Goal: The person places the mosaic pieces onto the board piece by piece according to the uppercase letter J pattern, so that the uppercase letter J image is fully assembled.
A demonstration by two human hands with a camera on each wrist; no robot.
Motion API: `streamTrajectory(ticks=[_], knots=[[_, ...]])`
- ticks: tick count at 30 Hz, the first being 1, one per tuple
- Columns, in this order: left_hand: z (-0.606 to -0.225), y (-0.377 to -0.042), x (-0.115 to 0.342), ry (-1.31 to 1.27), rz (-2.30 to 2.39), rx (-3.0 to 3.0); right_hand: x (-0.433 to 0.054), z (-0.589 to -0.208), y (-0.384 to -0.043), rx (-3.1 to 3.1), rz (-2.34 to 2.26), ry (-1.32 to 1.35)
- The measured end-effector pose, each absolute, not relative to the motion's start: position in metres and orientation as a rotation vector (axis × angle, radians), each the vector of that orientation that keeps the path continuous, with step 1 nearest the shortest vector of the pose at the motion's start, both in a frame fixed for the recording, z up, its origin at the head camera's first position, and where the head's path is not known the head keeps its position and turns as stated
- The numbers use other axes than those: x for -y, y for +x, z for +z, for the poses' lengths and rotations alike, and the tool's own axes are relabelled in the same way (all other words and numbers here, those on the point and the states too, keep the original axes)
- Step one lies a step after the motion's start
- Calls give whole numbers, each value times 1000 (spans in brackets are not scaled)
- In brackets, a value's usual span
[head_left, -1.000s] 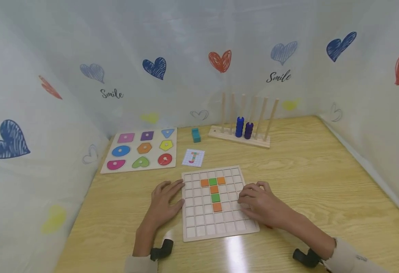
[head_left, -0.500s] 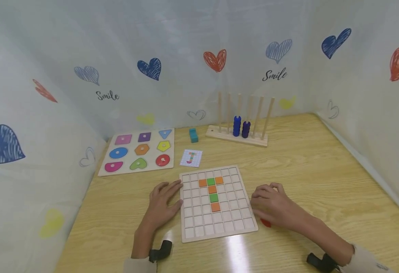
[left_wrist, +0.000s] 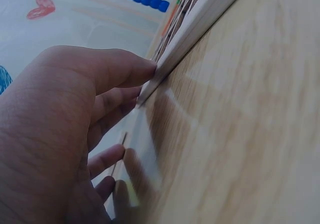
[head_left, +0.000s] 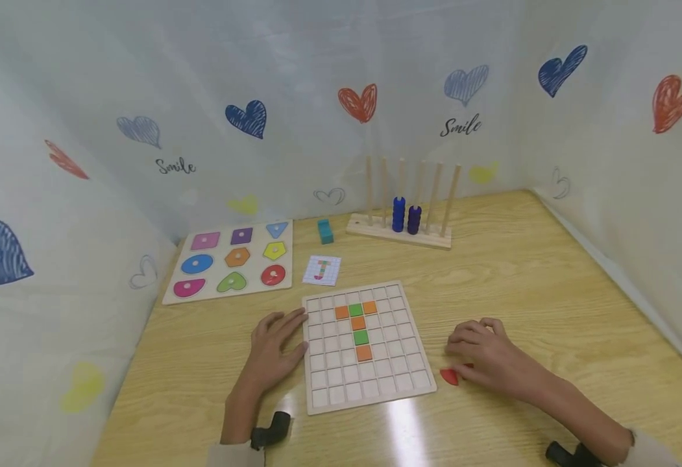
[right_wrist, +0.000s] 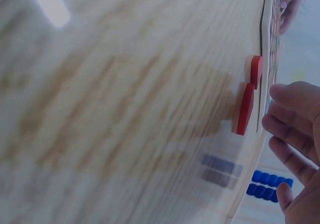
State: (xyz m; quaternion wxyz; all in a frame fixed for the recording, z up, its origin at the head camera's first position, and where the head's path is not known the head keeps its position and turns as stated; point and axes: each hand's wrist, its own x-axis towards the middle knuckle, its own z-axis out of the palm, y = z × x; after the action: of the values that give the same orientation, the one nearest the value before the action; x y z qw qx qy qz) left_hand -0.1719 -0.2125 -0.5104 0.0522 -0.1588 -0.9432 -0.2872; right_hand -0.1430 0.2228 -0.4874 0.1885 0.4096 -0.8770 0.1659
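My left hand (head_left: 274, 350) rests on the table with fingertips and thumb touching the left edge of a wooden grid board (head_left: 329, 379). Orange and green square tiles (head_left: 361, 336) form a T on the board. My right hand (head_left: 488, 357) is off the board's right side, its fingers loosely bent with nothing between them. Beneath it lie two red pieces on the table: a quarter-circle piece (head_left: 449, 377) and another red piece (right_wrist: 243, 109), mostly hidden by the hand in the head view. In the right wrist view the fingertips are apart from both pieces.
Behind the board lies a pattern card (head_left: 322, 270) with a teal block (head_left: 326, 231) beyond it. A shape puzzle board (head_left: 253, 285) is at the back left. A peg stand (head_left: 364, 227) with blue beads (head_left: 398, 214) stands by the curtain (head_left: 294, 78).
My right hand has moved right, off the board, uncovering part of the red pieces. The left hand keeps its place at the board's edge, and the tiles stay as they were.
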Motion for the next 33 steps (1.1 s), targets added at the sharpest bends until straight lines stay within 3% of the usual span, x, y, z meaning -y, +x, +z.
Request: streamTrajectory(ticks=[33], knots=[[-513,-174,213,-481,-907,2862,-242,-499,-135,2473,552,1179]])
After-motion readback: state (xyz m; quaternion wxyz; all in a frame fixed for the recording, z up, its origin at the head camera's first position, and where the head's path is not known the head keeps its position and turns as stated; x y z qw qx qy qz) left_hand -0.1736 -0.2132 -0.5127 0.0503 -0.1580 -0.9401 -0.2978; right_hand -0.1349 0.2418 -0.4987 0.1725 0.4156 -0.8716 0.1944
